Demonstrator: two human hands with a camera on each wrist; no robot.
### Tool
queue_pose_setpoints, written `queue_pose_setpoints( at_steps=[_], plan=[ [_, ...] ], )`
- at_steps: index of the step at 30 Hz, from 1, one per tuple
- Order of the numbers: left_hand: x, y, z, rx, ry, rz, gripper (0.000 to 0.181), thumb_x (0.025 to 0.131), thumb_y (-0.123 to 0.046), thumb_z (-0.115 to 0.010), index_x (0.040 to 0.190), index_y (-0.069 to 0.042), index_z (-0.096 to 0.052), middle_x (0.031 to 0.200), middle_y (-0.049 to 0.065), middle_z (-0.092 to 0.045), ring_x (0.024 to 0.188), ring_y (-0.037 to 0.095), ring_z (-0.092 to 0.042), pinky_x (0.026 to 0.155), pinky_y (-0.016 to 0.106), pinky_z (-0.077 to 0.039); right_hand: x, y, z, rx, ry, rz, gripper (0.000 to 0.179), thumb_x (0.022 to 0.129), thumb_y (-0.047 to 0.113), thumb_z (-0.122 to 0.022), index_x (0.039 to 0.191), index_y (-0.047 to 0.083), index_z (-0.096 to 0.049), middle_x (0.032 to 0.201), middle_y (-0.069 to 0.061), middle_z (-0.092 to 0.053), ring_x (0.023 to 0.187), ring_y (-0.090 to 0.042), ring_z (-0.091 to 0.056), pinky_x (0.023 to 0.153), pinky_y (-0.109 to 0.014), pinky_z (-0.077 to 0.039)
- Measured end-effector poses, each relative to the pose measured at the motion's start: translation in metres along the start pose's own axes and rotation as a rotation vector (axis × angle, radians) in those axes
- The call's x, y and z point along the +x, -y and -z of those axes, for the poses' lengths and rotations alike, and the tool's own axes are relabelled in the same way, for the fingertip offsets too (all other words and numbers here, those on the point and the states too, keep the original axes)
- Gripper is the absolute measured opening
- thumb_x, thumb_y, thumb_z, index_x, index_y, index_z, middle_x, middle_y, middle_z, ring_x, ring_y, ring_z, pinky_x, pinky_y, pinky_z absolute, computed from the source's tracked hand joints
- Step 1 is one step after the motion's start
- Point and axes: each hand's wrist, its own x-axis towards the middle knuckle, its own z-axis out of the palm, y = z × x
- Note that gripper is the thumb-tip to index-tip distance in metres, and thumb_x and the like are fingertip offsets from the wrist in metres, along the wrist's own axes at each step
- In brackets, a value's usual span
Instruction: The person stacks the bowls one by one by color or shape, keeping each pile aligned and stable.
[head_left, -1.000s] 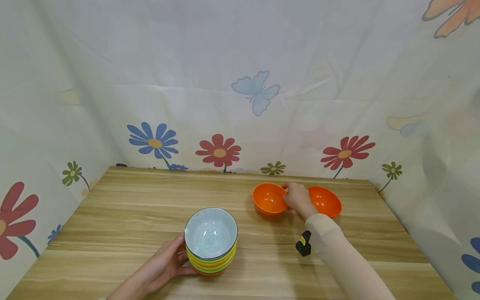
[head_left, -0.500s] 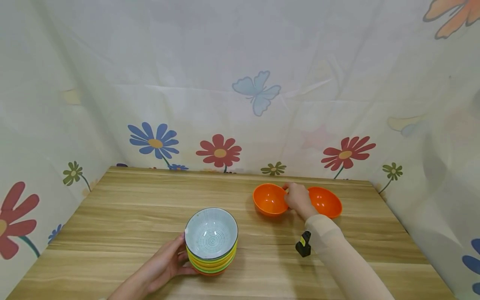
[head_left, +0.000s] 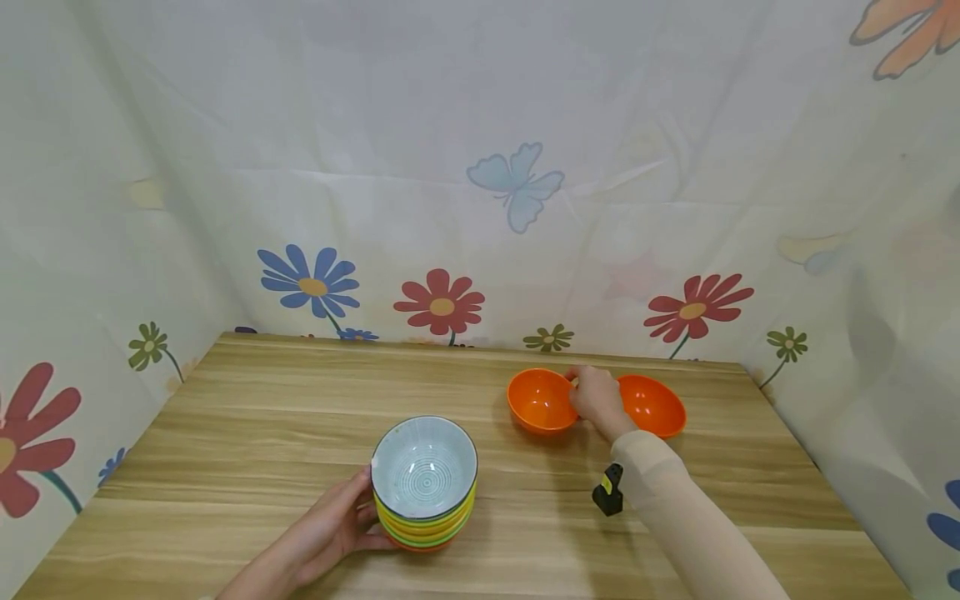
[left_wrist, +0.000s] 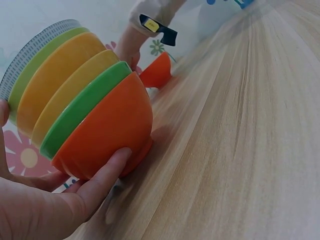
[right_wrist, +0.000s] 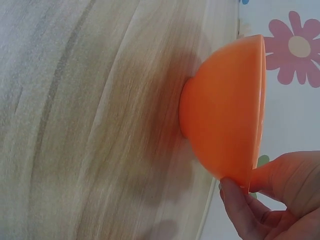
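Observation:
My left hand [head_left: 330, 527] holds the side of a stack of nested bowls on the wooden table, its fingers around the stack's left side. On top sits a pale blue-grey bowl [head_left: 424, 465] with fine rings inside. Below it, the left wrist view shows yellow and green bowls over an orange bottom bowl [left_wrist: 112, 125], with one finger along that bowl near its foot. Farther back, my right hand [head_left: 597, 398] pinches the right rim of an upright orange bowl [head_left: 538, 400]. In the right wrist view, thumb and fingers lie on either side of this bowl's [right_wrist: 225, 105] rim.
Another orange bowl [head_left: 654, 407] lies just right of my right hand, partly hidden behind it. A small black device [head_left: 608, 490] sits at the right wrist. The wooden table [head_left: 300, 400] ends against a flowered cloth backdrop [head_left: 360, 208].

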Motion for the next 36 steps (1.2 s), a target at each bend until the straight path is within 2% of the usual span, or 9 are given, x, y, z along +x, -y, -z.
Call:
queue_pose_setpoints(
  at_steps=[3,7,14,25,31,36],
  plan=[
    [0.0,0.0,0.0,-0.003,-0.001,-0.001,0.054,0.1,-0.041,-0.03,0.14,-0.005,-0.031,0.125,0.003,-0.052,0.112,0.021,-0.052,0.09,0.055,-0.045,0.0,-0.001,0.0,-0.019,-0.021,0.024,0.029,0.081,-0.003,-0.051,0.107,0.001,-0.065,0.088,-0.016,-0.067,0.065,-0.021,-0.059,0.067,-0.038,-0.054],
    [0.0,0.0,0.0,-0.006,0.002,-0.002,0.053,0.1,-0.04,-0.03,0.14,-0.005,-0.031,0.125,0.003,-0.052,0.112,0.021,-0.052,0.09,0.055,-0.045,0.0,0.0,0.0,-0.031,-0.036,0.051,0.029,0.081,-0.003,-0.051,0.105,0.001,-0.066,0.089,-0.017,-0.067,0.068,-0.023,-0.06,0.068,-0.04,-0.053],
    [0.0,0.0,0.001,-0.008,-0.002,0.002,0.057,0.1,-0.041,-0.031,0.141,-0.002,-0.027,0.125,0.004,-0.052,0.112,0.022,-0.052,0.091,0.055,-0.045,-0.001,0.004,0.002,-0.062,-0.04,0.08,0.031,0.08,-0.003,-0.052,0.106,0.002,-0.067,0.088,-0.016,-0.068,0.063,-0.02,-0.059,0.061,-0.035,-0.053],
    [0.001,0.001,0.001,-0.006,-0.003,-0.003,0.055,0.1,-0.041,-0.031,0.14,-0.004,-0.029,0.125,0.003,-0.051,0.112,0.021,-0.053,0.091,0.055,-0.045,-0.004,0.005,0.004,-0.041,-0.021,0.095,0.031,0.079,-0.004,-0.053,0.105,0.002,-0.067,0.09,-0.016,-0.068,0.063,-0.019,-0.06,0.057,-0.031,-0.053],
    [0.001,0.001,0.002,-0.002,0.02,-0.012,0.047,0.1,-0.04,-0.031,0.135,-0.009,-0.038,0.123,0.001,-0.053,0.111,0.021,-0.053,0.09,0.055,-0.045,-0.008,0.006,0.009,-0.057,-0.031,0.146,0.03,0.078,-0.004,-0.053,0.103,0.002,-0.069,0.088,-0.015,-0.069,0.069,-0.022,-0.062,0.059,-0.034,-0.053],
    [0.001,0.001,0.003,0.0,0.029,-0.016,0.046,0.1,-0.039,-0.03,0.135,-0.01,-0.04,0.123,0.001,-0.053,0.112,0.021,-0.053,0.091,0.055,-0.045,-0.011,0.009,0.013,-0.081,-0.037,0.198,0.03,0.077,-0.004,-0.052,0.1,0.003,-0.07,0.087,-0.014,-0.069,0.07,-0.022,-0.063,0.058,-0.034,-0.053]
  ],
)
